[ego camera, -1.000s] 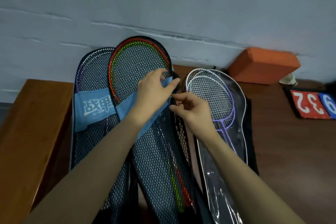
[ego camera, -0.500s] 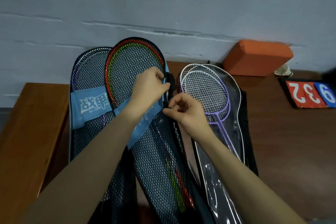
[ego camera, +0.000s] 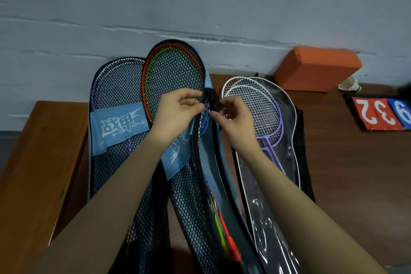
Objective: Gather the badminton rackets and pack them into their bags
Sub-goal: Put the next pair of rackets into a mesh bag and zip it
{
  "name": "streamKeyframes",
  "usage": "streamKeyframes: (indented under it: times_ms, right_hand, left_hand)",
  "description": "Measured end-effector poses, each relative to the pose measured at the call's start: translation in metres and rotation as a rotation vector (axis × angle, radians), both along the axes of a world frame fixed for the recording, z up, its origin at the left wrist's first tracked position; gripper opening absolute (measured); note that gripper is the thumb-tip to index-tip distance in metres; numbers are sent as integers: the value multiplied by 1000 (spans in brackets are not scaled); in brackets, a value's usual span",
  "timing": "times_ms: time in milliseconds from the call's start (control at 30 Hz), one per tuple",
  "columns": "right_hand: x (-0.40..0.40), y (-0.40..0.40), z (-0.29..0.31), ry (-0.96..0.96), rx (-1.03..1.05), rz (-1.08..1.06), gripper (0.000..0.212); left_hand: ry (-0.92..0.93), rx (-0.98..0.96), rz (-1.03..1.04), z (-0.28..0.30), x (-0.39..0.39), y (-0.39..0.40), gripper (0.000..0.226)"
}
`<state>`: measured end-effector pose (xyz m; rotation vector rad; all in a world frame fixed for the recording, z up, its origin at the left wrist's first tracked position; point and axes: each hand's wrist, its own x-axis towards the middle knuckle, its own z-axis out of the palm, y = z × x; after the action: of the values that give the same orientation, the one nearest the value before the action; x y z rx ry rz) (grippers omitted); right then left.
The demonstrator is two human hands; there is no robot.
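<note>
- While the middle mesh bag (ego camera: 178, 87) leans head-up against the wall (ego camera: 200, 6), its red-and-green racket (ego camera: 153, 69) sits inside, shaft running down toward the camera.
- The left hand (ego camera: 175, 113) pinches the bag's black edge binding on the right rim; the right hand (ego camera: 235, 120), just beside it, is closed on a small black tab (ego camera: 213, 100) (probably the zipper pull, though too dark to be sure).
- Both hands meet at the bag's right shoulder; the bag's long axis runs from there down between the forearms, so closing it appears to call for a pull along that rim, with the right hand nearer the tab.
- To the left, a second mesh bag (ego camera: 115, 100) with a blue label holds a purple-framed racket.
- To the right, a clear plastic bag (ego camera: 282, 140) holds white and purple rackets (ego camera: 255, 109).
- All rest on a brown wooden bench (ego camera: 355, 173), with an orange block (ego camera: 315, 69) and red-and-blue score cards (ego camera: 382, 113) well apart at the far right.
</note>
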<state>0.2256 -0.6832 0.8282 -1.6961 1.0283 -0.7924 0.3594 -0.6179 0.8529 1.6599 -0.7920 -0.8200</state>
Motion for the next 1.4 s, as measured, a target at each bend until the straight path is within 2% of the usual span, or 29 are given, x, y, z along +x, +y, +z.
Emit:
streamKeyframes:
  times_ms: [167,333,400,500,600,733,833,1000,1300,1400]
  right_hand:
    - [-3,-23,13,-155,71,31,16]
    - [5,-40,17,-100,24,-23,16]
    - [14,-43,15,-127,31,-62,15]
    - [25,-44,13,-195,151,-63,13]
    - [27,-40,14,-235,147,-109,6]
    - [16,-27,15,-287,11,-99,10]
    - [5,-15,12,-235,-61,-26,12]
    - [3,-5,15,-101,-217,51,29]
    - [14,-10,12,16,-440,9,10]
    - [12,-13,6,106,-643,49,15]
  left_hand:
    - [64,-39,-10,-3,1,4,29]
    - [81,-99,-34,-2,-1,7,28]
    - [66,-115,-48,1,-3,9,28]
    - [37,-141,-43,4,-4,13,27]
    - [73,-146,-32,4,-1,14,27]
    - [98,-140,-3,0,-4,13,26]
    - [123,-152,22,0,-8,13,26]
    - [109,-170,52,2,-11,17,27]
    - [181,-142,100,1,-9,18,27]
    - [210,-143,133,0,-11,14,26]
